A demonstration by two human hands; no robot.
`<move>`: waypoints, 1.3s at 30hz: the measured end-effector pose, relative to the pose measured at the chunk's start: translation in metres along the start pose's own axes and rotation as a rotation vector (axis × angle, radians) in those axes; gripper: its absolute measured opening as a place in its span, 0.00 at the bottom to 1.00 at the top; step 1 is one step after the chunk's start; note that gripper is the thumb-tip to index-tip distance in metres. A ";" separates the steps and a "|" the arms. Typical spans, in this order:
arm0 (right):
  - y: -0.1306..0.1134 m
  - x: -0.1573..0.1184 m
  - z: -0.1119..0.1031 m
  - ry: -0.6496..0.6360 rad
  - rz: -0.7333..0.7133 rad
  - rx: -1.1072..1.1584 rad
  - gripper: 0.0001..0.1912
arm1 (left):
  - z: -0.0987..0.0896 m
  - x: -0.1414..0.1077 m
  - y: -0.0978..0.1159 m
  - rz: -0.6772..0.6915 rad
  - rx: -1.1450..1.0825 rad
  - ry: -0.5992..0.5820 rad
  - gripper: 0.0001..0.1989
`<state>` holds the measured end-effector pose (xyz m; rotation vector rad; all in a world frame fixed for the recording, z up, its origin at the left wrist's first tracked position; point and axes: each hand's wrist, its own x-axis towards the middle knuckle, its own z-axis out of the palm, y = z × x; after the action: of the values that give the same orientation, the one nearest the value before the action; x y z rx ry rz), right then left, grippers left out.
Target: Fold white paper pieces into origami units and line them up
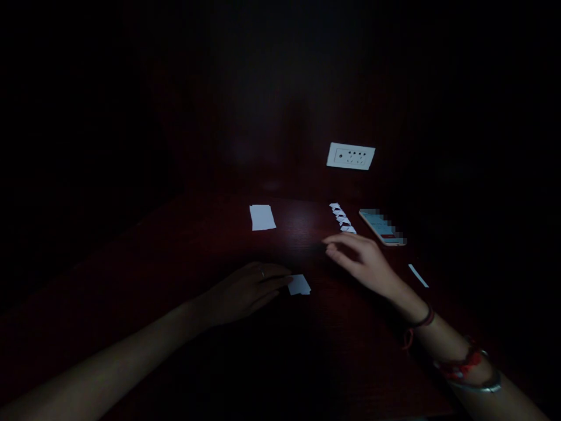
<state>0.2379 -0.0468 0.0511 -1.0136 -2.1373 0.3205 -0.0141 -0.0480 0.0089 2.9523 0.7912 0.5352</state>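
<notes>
My left hand (252, 287) lies low over the dark table with its fingers stretched out, a ring on one of them. Its fingertips touch the left edge of a small white paper piece (299, 285), which seems to have another piece under it. My right hand (362, 257) is above the table to the right, thumb and index finger apart, and I see nothing in it. Just beyond its fingers runs a row of small folded white paper pieces (342, 218). Farther back, to the left, lies a stack of white paper sheets (262, 217).
A phone (382, 227) with a lit screen lies right of the folded pieces. A narrow white paper strip (418, 276) is nearer, at the right. On the back panel sits a white power socket (351, 156). The dark red table (210, 234) fades into darkness at its sides.
</notes>
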 end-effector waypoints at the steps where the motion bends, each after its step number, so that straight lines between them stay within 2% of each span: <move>1: -0.001 0.000 -0.005 0.060 0.008 -0.005 0.10 | 0.000 0.000 0.000 -0.011 0.010 0.021 0.17; 2: -0.002 0.000 -0.007 0.067 -0.007 -0.003 0.09 | 0.000 0.000 0.001 -0.014 0.018 0.035 0.17; 3: -0.002 -0.001 -0.007 0.001 -0.032 0.002 0.09 | 0.001 0.000 0.001 -0.010 0.023 0.042 0.16; 5: -0.002 -0.004 0.002 -0.210 -0.119 0.024 0.12 | 0.004 0.000 0.002 0.015 0.024 0.037 0.16; 6: -0.002 -0.006 0.008 -0.273 -0.140 0.025 0.15 | 0.005 0.000 0.001 0.020 0.020 0.030 0.16; 9: 0.000 -0.009 0.025 -0.338 -0.152 -0.023 0.17 | 0.007 0.000 0.001 -0.017 -0.011 -0.004 0.17; 13: 0.001 -0.012 0.035 -0.381 -0.172 -0.100 0.14 | 0.008 -0.001 -0.001 -0.043 -0.055 -0.038 0.17; 21: 0.001 -0.013 0.043 -0.395 -0.200 -0.166 0.10 | 0.009 0.001 -0.002 -0.049 -0.096 -0.010 0.16; 28: 0.005 -0.013 0.043 -0.368 -0.179 -0.206 0.10 | 0.015 0.005 -0.004 -0.060 -0.058 0.001 0.12; 35: -0.002 -0.011 0.044 -0.356 -0.214 -0.304 0.11 | 0.014 0.011 -0.003 -0.083 -0.043 -0.005 0.09; 39: -0.001 -0.011 0.044 -0.376 -0.208 -0.228 0.10 | 0.013 0.009 -0.003 -0.074 -0.043 -0.007 0.10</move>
<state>0.2110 -0.0516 0.0155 -0.8975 -2.6446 0.1779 -0.0037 -0.0405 -0.0004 2.8717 0.8723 0.5297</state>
